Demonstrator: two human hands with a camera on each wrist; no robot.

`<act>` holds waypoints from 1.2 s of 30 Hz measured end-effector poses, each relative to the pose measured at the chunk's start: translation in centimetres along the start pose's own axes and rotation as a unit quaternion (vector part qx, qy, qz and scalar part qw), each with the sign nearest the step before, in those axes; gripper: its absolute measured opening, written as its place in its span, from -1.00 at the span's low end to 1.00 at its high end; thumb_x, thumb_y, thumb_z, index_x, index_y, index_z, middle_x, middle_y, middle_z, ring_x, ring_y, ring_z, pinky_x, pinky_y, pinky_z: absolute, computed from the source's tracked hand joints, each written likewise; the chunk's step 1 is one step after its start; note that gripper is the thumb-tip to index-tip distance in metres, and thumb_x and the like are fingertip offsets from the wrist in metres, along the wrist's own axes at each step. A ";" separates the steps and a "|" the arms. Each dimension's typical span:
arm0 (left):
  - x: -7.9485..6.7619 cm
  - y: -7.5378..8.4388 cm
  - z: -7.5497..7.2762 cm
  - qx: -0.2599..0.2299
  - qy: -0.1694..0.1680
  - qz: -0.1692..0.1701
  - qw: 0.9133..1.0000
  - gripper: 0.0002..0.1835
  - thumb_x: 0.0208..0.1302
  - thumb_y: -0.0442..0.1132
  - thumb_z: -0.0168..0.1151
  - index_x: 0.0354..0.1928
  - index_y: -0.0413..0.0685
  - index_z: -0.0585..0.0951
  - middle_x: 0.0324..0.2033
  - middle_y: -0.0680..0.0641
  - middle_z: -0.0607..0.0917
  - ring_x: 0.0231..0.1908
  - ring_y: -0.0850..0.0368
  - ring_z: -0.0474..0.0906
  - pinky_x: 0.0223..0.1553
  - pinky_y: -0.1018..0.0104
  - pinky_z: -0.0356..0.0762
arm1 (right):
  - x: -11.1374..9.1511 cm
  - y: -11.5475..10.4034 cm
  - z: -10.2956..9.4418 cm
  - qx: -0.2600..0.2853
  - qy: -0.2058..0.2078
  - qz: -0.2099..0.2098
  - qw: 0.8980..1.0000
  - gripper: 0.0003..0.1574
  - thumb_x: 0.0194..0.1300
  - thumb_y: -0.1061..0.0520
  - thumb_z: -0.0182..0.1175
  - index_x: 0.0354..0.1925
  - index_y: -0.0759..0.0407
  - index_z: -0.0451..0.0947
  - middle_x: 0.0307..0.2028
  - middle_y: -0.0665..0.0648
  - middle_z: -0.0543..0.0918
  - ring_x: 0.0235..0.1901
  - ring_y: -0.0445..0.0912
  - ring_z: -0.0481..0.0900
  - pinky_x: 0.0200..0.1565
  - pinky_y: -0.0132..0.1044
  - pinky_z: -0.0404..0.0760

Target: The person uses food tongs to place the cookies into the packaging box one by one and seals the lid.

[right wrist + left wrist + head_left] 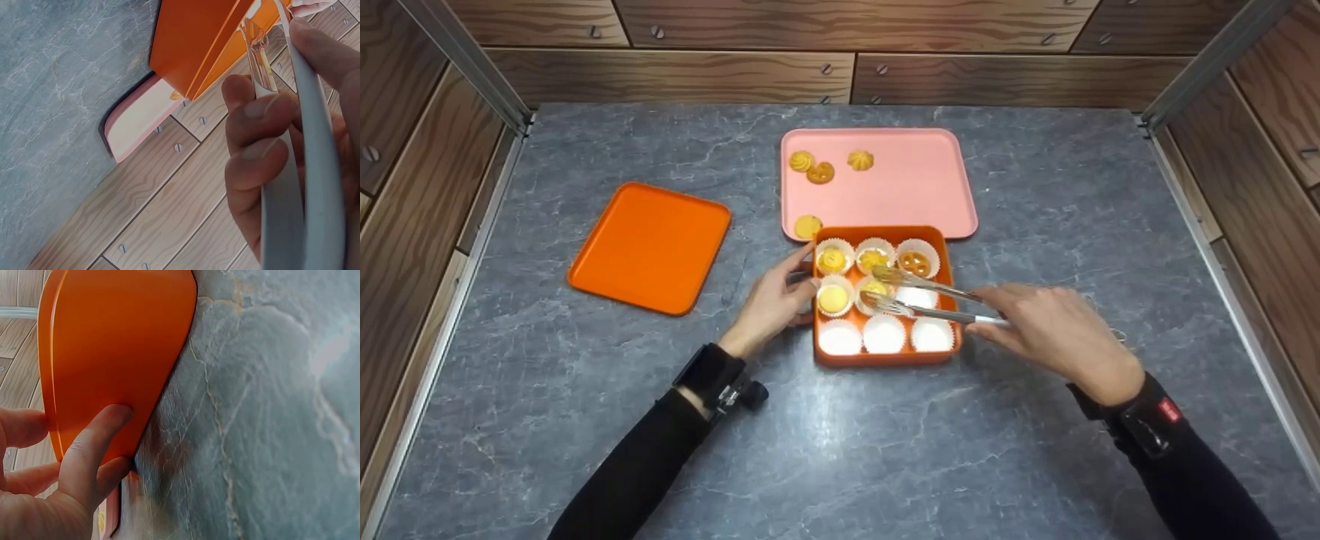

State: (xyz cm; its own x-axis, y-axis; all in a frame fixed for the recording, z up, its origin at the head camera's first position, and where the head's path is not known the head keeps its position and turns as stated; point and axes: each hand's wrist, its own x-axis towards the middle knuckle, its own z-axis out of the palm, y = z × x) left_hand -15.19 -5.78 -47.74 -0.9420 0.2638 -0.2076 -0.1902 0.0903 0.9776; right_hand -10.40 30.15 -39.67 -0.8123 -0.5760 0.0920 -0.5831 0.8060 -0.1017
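Observation:
An orange box [885,358] holds rows of white paper cups. Cookies sit in all three far-row cups, including a pretzel-shaped cookie [915,262], and a round cookie [833,299] lies in the middle row's left cup. My right hand [1046,330] grips metal tongs [937,313] with pale handles [320,169]. Their parted tips reach over the centre cup, one on either side of a yellow cookie [874,288]. Against the box's left wall [112,354] rests my left hand [772,304], with extended fingers touching its outside near the far corner.
Behind the box, partly overlapped by it, lies a pink tray [915,180] with several cookies toward its left side. A square orange lid [652,247] is on the grey marbled table to the left. Wood-patterned panels [675,79] border the table.

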 end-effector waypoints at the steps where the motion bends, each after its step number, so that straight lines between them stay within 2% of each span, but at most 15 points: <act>1: 0.0 0.0 0.0 0.001 0.000 0.000 1.000 -0.25 0.45 -0.33 0.17 0.62 0.14 0.22 0.34 -0.21 0.46 0.00 -0.09 0.68 -0.19 0.07 0.82 | 0.0 0.0 0.0 -0.001 0.000 0.000 1.000 -0.46 0.33 -0.17 0.41 0.11 0.13 0.70 -0.33 0.10 0.76 -0.59 -0.21 0.50 -0.63 -0.29 0.54; 11: 0.0 0.1 0.0 0.004 -0.002 -0.001 1.000 -0.27 0.46 -0.30 0.16 0.62 0.14 0.23 0.32 -0.22 0.47 0.04 -0.09 0.69 -0.19 0.08 0.82 | 0.1 0.0 0.2 -0.004 -0.001 -0.004 1.000 -0.48 0.32 -0.12 0.44 0.09 0.16 0.69 -0.31 0.12 0.76 -0.63 -0.24 0.41 -0.66 -0.35 0.45; 17: 0.0 0.1 0.0 -0.003 -0.003 -0.006 1.000 -0.27 0.47 -0.30 0.17 0.62 0.15 0.23 0.33 -0.22 0.46 0.07 -0.10 0.67 -0.17 0.07 0.82 | 0.2 -0.2 0.3 -0.003 -0.001 -0.001 1.000 -0.44 0.28 -0.11 0.48 0.10 0.19 0.70 -0.27 0.18 0.77 -0.62 -0.23 0.45 -0.66 -0.32 0.49; 24: 0.0 0.1 -0.1 -0.012 0.000 -0.011 1.000 -0.27 0.47 -0.33 0.17 0.61 0.17 0.24 0.33 -0.22 0.46 0.09 -0.09 0.66 -0.14 0.08 0.81 | 0.4 -0.2 0.0 0.015 -0.007 0.018 1.000 -0.45 0.31 -0.13 0.45 0.10 0.19 0.70 -0.28 0.13 0.76 -0.58 -0.22 0.47 -0.61 -0.32 0.52; 30: -0.1 0.1 -0.1 -0.015 -0.001 -0.013 1.000 -0.26 0.47 -0.33 0.16 0.62 0.17 0.23 0.35 -0.22 0.44 0.13 -0.11 0.65 -0.12 0.08 0.81 | 0.9 0.2 0.0 0.038 0.024 0.032 0.998 -0.47 0.31 -0.12 0.44 0.09 0.18 0.68 -0.36 0.07 0.70 -0.54 -0.17 0.52 -0.59 -0.28 0.56; 36: -0.1 0.0 -0.1 -0.005 -0.004 -0.007 1.000 -0.26 0.47 -0.32 0.16 0.62 0.17 0.22 0.35 -0.21 0.43 0.09 -0.08 0.67 -0.17 0.11 0.81 | 1.9 1.0 0.4 0.056 0.072 0.054 0.994 -0.46 0.37 -0.11 0.40 0.15 0.18 0.66 -0.28 0.12 0.73 -0.51 -0.10 0.55 -0.54 -0.19 0.59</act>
State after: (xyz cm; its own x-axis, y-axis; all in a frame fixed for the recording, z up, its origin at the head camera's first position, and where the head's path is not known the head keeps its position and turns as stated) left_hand -15.11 -5.89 -47.72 -0.9371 0.2704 -0.2209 -0.2054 0.0847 0.9750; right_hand -12.49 29.82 -39.99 -0.8642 -0.4548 0.2152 -0.4971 0.8375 -0.2267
